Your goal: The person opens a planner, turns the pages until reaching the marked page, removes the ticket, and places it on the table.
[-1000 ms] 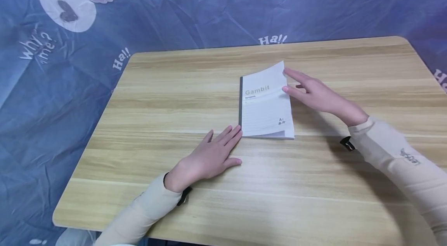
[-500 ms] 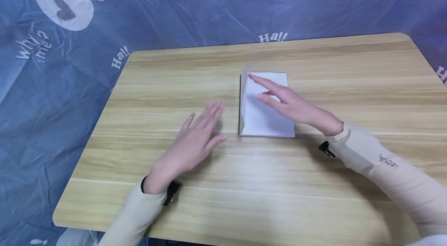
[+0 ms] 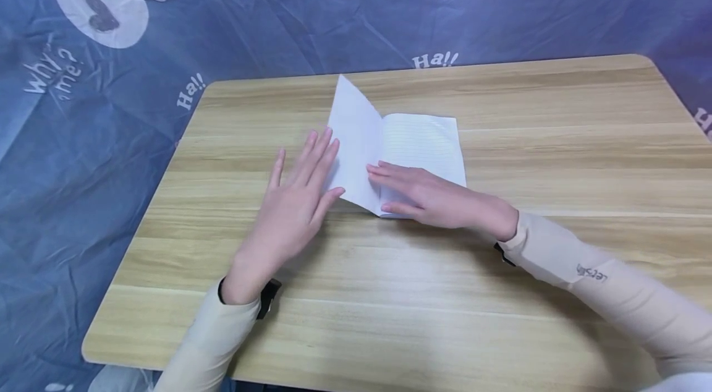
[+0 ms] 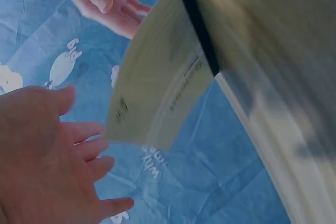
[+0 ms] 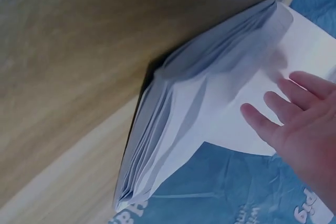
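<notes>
A white notebook [image 3: 419, 141] lies opened on the wooden table [image 3: 417, 318], its right-hand page lined and its front cover [image 4: 157, 77] raised at a slant on the left side. At the notebook's outer left edge is the left hand [image 3: 289, 213], fingers straight and spread wide, gripping nothing; whether the fingertips touch the cover is unclear. Over the notebook's lower middle, the right hand [image 3: 434, 194] extends its fingers toward the fold, holding nothing. Behind the notebook, beyond the table, hangs a blue printed cloth [image 3: 250, 15].
</notes>
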Motion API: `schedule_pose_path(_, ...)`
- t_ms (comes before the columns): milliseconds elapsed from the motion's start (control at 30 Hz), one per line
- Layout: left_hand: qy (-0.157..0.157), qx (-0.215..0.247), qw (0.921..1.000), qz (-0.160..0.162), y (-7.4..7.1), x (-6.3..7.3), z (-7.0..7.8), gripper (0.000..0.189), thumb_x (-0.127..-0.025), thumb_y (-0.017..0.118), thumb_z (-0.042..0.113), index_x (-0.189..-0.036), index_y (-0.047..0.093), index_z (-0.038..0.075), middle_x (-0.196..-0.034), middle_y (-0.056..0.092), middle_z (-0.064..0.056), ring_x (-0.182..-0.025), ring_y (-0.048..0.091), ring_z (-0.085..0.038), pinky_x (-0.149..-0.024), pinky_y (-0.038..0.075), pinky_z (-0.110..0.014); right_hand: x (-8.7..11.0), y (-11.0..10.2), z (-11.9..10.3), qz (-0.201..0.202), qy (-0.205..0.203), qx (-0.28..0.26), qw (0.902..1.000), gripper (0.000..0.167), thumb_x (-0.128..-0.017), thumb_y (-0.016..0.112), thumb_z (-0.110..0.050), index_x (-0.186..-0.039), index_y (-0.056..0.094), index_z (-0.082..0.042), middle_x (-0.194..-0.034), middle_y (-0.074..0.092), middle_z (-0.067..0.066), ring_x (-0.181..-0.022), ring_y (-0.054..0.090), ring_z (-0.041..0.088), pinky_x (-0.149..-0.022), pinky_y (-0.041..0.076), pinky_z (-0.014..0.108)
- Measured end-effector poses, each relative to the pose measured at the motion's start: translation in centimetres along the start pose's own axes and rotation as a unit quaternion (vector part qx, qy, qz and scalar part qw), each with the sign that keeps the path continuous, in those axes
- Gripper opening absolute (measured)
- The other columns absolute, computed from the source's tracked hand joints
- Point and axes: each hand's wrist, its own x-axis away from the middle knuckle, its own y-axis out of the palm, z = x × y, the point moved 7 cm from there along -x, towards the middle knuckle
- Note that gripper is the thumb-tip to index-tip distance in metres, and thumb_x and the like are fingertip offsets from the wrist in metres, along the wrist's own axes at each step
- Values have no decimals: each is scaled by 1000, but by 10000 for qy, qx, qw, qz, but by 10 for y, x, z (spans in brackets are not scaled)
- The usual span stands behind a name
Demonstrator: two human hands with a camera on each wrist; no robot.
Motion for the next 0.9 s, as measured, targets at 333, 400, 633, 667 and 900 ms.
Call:
schedule_pose_path(333, 76, -607, 9950, -794, 41, -4, -4, 59, -105, 41, 37, -156, 26, 11, -164, 11, -3, -150, 7, -20, -115, -9, -58, 4, 17, -5, -526, 247, 991, 9934, 64, -100, 57, -38, -148, 40, 1, -158, 30, 9, -146, 25, 27, -115, 23, 54)
schedule_pose_path(400, -16, -522, 9933, -1034, 48, -3, -7, 59, -106, 40, 37, -156, 25, 11, -164, 10, -2, -150, 6, -20, -114, -11, -58, 5, 19, -5, -613, 308, 1083, 9918, 64, -100, 56, -38, -148, 39, 0, -159, 29, 8, -146, 24, 27, -116, 21, 52)
schedule_pose_path(633, -325, -187, 9854, -1661, 59, 2, -19, 59, -106, 41, 35, -157, 21, 15, -164, 9, -1, -150, 5, -20, -114, -9, -60, 5, 23, -6, -695, 323, 1234, 9894, 66, -100, 55, -41, -148, 39, 1, -159, 29, 9, -146, 23, 28, -117, 20, 51)
schedule_pose_path(667, -342, -164, 9844, -1718, 60, 3, -21, 59, -106, 41, 34, -157, 21, 15, -164, 10, -1, -150, 5, -20, -114, -7, -61, 5, 24, -5, -694, 325, 1240, 9893, 66, -100, 55, -41, -148, 40, 0, -159, 29, 9, -146, 23, 27, -117, 20, 51)
schedule_pose_path(900, -431, 37, 9805, -1919, 62, 5, -24, 58, -106, 41, 31, -158, 21, 15, -164, 11, -2, -150, 7, -21, -114, -8, -60, 6, 22, -2, -762, 388, 1261, 9883, 66, -100, 54, -41, -149, 38, 0, -159, 29, 10, -147, 21, 27, -117, 19, 50)
